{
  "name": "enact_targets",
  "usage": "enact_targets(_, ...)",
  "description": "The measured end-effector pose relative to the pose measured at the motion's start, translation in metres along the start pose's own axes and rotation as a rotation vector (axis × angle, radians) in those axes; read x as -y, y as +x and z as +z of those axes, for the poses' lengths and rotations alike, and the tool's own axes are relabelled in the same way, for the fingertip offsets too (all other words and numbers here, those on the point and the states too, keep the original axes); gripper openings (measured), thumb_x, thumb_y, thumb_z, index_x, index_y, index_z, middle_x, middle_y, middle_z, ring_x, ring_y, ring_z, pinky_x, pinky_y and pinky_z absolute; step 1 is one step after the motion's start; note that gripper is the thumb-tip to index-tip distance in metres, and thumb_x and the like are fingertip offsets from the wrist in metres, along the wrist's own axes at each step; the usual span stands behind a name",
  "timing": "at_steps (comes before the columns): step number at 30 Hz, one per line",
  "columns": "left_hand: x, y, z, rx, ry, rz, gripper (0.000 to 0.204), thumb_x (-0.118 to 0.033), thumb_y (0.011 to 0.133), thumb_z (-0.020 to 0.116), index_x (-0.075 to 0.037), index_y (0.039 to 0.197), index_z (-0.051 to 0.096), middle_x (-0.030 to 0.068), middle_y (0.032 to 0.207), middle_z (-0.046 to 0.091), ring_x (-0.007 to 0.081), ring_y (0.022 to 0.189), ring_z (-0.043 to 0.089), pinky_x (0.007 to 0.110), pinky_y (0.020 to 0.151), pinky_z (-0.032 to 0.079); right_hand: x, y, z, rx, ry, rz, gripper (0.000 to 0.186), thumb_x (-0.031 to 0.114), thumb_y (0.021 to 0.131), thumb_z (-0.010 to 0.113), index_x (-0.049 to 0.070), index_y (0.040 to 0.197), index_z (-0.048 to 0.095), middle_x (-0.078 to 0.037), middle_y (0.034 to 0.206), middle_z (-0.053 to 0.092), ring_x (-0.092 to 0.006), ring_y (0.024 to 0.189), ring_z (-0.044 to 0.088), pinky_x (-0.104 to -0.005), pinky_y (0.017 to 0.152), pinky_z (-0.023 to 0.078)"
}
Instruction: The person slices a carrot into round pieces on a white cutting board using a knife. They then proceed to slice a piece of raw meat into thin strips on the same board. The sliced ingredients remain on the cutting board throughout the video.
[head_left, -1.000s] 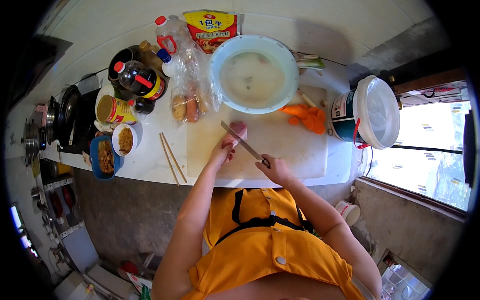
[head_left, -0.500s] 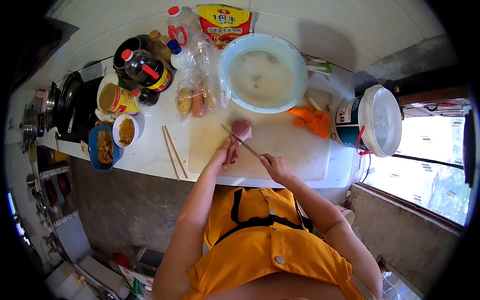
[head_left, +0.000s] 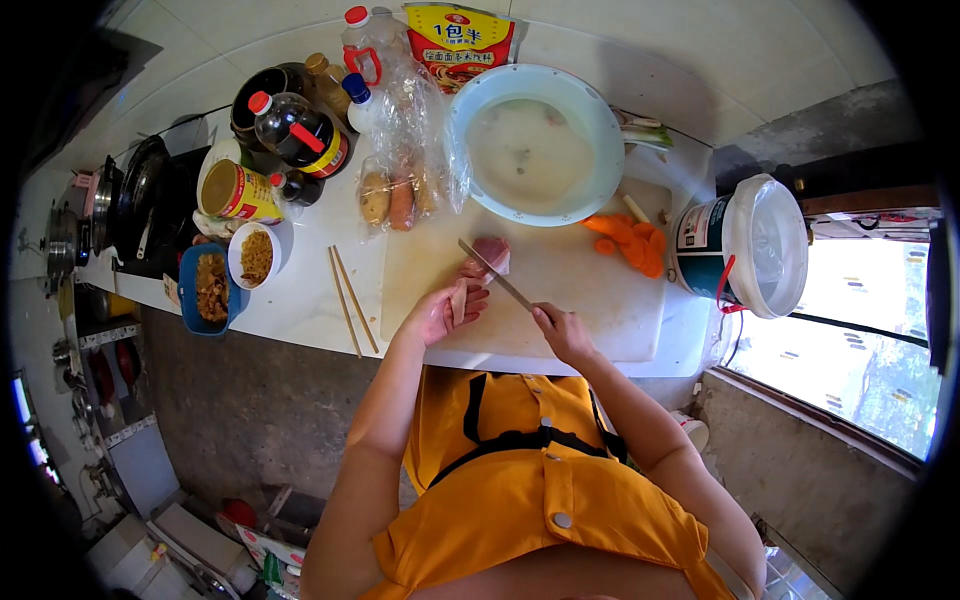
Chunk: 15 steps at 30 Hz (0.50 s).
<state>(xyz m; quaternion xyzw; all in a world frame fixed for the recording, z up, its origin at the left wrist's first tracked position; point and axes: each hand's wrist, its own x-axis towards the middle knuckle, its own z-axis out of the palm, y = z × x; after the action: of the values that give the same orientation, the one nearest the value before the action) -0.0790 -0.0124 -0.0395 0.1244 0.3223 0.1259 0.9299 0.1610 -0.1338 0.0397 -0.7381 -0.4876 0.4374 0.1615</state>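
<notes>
nearest, an orange-yellow buttoned cloth garment (head_left: 540, 490) with a black belt covers the person's front. the left hand (head_left: 440, 312) is half curled, a pale strip seemingly across its fingers; i cannot tell whether it grips it. the right hand (head_left: 565, 335) is clenched around the handle of a long, straight grey metal knife (head_left: 512, 288), whose blade slants across a piece of pink raw meat (head_left: 492, 252). that meat is on a pale rectangular cutting board (head_left: 590, 310), just beyond the left hand. two slim brown wooden chopsticks (head_left: 346, 302) lie left of the board. farther off, bright orange carrot slices (head_left: 640, 245) are heaped at the board's right, near a round pale-blue plastic basin (head_left: 607, 145) of cloudy water. left of the basin is a crinkled clear plastic bag (head_left: 415, 140).
</notes>
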Motion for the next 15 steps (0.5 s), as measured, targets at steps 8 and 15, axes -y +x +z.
enact_targets(8,0.008,-0.003,-0.016,-0.107,-0.064,0.003,0.031,-0.022,0.096,0.048,-0.007,0.122,0.052,0.0083,0.108,0.064,0.0176,0.087,0.063,0.038,0.088,0.052,0.001,-0.004,-0.001,-0.012,-0.015,0.002,0.041,0.041,0.097,0.044,0.008,0.113,0.062,-0.023,0.089,0.066,-0.0412,0.087,0.062,-0.0467,0.077,0.048)
enact_targets(15,0.019,0.001,-0.034,-0.496,0.114,-0.037,0.026,-0.03,0.094,0.053,-0.008,0.106,0.058,0.0025,0.078,0.065,0.0171,0.062,0.059,0.039,0.076,0.055,-0.006,-0.008,-0.002,-0.029,0.018,0.021,0.041,0.043,0.096,0.045,0.01,0.115,0.061,-0.021,0.085,0.066,-0.0393,0.083,0.063,-0.0457,0.073,0.049)
